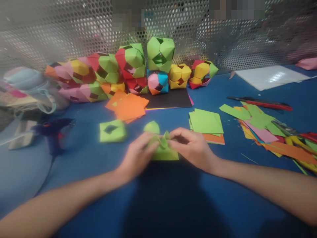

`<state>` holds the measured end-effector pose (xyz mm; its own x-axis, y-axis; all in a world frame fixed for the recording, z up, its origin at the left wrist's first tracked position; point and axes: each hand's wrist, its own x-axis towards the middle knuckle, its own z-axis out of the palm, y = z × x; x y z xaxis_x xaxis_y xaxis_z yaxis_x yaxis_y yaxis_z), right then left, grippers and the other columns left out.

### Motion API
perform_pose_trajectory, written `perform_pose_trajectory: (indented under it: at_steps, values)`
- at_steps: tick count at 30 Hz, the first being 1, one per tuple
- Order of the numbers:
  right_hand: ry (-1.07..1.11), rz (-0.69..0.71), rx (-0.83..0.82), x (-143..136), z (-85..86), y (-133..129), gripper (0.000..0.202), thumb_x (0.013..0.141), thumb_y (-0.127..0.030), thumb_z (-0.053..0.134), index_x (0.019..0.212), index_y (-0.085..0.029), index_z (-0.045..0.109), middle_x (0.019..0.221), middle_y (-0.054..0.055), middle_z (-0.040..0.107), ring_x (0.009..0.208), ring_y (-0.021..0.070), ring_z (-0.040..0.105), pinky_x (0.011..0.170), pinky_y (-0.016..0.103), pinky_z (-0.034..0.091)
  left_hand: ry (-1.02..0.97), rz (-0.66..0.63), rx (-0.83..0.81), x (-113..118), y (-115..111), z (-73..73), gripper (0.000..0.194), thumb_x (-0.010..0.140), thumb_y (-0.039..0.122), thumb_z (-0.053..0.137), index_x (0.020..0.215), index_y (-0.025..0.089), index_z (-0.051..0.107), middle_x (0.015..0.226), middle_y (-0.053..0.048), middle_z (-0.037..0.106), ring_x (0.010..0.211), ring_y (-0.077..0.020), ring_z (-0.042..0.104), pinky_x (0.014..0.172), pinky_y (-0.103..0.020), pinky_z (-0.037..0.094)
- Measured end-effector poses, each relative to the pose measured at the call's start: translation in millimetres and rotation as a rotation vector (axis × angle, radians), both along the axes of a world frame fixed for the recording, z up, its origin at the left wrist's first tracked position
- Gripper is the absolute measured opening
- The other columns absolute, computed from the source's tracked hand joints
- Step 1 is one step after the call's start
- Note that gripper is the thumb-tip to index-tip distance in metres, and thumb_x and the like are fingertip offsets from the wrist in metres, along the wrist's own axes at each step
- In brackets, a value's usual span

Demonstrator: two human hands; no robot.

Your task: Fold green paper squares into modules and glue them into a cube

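Between my two hands is a green folded paper piece (pixel 165 154), its flat lower edge facing me and a curled flap standing up at its top. My left hand (pixel 140 152) grips its left side, fingers bent over the paper. On the opposite side, my right hand (pixel 192 145) pinches the raised flap between thumb and fingers. Just beyond my left fingers sits a small green folded paper unit (pixel 152 127). Farther left lies another green folded unit (pixel 112 131) with a dark opening in its middle. My fingertips partly cover the held paper.
Colourful paper balls (pixel 131 66) are stacked along a perforated metal screen (pixel 193 36). Orange sheets (pixel 128 105) and green squares (pixel 206 121) lie beyond my hands. A glue gun (pixel 53 134) stands left; paper scraps (pixel 262 119), a red-handled cutter (pixel 262 103) and scissors (pixel 300 142) lie right.
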<state>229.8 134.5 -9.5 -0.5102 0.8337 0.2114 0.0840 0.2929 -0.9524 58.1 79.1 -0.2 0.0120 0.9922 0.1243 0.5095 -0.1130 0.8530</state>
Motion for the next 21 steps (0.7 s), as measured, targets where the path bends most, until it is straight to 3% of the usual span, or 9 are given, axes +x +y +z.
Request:
perform_pose_trajectory:
  at_steps: [9,14,21]
  values:
    - [-0.045,0.078,0.169,1.3,0.9,-0.5,0.014,0.087,-0.026,0.052,0.078,-0.018,0.059,0.073,0.001,0.058,0.068,0.0115,0.054,0.062,0.025,0.044,-0.029,0.009,-0.141,0.7,1.7,0.1,0.021,0.086,0.03,0.048,0.075,0.016,0.059,0.077,-0.002,0.059,0.073,-0.0134,0.053,0.067,-0.025,0.042]
    - [-0.076,0.061,0.268,-1.1,-2.7,-2.1,0.014,0.081,-0.031,0.061,0.085,-0.018,0.056,0.078,0.002,0.057,0.067,0.0118,0.05,0.059,0.025,0.044,-0.03,0.041,-0.086,3.3,0.2,-3.0,0.014,0.085,0.025,0.051,0.078,0.017,0.06,0.08,-0.001,0.062,0.075,-0.013,0.055,0.071,-0.025,0.044]
    - [-0.095,0.033,0.411,-2.8,-9.8,0.3,0.015,0.088,-0.021,0.05,0.074,-0.018,0.053,0.069,0.001,0.055,0.064,0.0123,0.051,0.058,0.026,0.041,0.002,-0.018,-0.015,3.0,-0.8,-3.6,0.012,0.085,0.026,0.053,0.083,0.018,0.061,0.083,-0.003,0.064,0.079,-0.0137,0.058,0.074,-0.026,0.045]
